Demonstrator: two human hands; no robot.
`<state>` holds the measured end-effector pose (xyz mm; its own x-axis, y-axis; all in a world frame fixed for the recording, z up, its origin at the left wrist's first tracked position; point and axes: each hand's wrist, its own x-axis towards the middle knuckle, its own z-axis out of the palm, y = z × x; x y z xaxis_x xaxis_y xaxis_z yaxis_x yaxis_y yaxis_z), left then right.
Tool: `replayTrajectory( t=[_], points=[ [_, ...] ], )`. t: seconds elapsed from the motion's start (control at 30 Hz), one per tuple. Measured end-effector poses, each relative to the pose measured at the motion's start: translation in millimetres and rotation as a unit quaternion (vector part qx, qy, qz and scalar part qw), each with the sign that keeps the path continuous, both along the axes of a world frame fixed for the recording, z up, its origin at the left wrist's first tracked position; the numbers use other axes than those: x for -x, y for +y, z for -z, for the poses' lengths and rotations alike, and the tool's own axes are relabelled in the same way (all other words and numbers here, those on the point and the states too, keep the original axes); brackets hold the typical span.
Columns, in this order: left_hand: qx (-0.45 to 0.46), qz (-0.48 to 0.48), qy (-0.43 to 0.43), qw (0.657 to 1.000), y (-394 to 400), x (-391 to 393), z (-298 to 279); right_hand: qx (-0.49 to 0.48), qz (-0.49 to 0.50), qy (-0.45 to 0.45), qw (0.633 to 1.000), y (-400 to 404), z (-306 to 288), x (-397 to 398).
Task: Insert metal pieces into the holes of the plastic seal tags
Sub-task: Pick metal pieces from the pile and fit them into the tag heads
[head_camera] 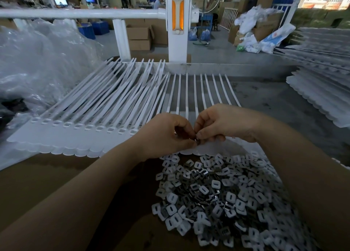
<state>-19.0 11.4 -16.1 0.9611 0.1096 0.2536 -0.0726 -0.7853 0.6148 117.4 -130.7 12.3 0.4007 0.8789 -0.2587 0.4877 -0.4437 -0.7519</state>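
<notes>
Your left hand [166, 135] and right hand [217, 124] meet fingertip to fingertip over the near edge of the seal tags [79, 137], both w/ fingers curled tight, pinching one small metal piece [198, 141] between them. It's mostly hidden by your fingers, so its orientation can't be read, nor which hand carries most of the grip. The tags lie in a joined row across the bench, straps fanning away from you, each head showing a rectangular hole [56, 123]; the ones to the left look open and unfilled, though that's hard to confirm at this res. The pile of metal pieces [223, 196] sits on the brown cardboard [56, 184] just below your wrists, so resupply is close. To do this step well: square the piece to the hole before pushing, don't force it at a tilt, since thin plastic probably flexes and the insert may jam. Steady the tag head w/ one hand, press w/ the other thumb till it seats flush. Work along the row in one direction so no hole gets skipped, and keep your forearms off the pile.
</notes>
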Motion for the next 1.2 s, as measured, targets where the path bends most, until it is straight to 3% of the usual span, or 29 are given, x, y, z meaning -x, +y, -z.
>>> replayTrajectory(
  t=[0.17, 0.43, 0.7, 1.2],
  points=[
    [-0.015, -0.002, 0.005, 1.000, 0.5, -1.3, 0.6, 0.006, -0.009, -0.010, 1.000, -1.2, -2.0, 0.2],
    [0.052, -0.023, 0.037, 0.998, 2.5, -1.6, 0.3, 0.000, 0.000, -0.013, 1.000, -6.0, -7.4, -2.2],
    [0.110, -0.039, 0.007, 0.993, 1.4, -0.2, -3.9, -0.005, -0.006, -0.018, 1.000, -3.8, -8.5, 2.1],
    [0.140, -0.024, -0.002, 0.990, 3.0, 2.7, -5.9, -0.044, 0.048, 0.049, 0.997, -0.6, -7.5, 5.5]
  ],
)
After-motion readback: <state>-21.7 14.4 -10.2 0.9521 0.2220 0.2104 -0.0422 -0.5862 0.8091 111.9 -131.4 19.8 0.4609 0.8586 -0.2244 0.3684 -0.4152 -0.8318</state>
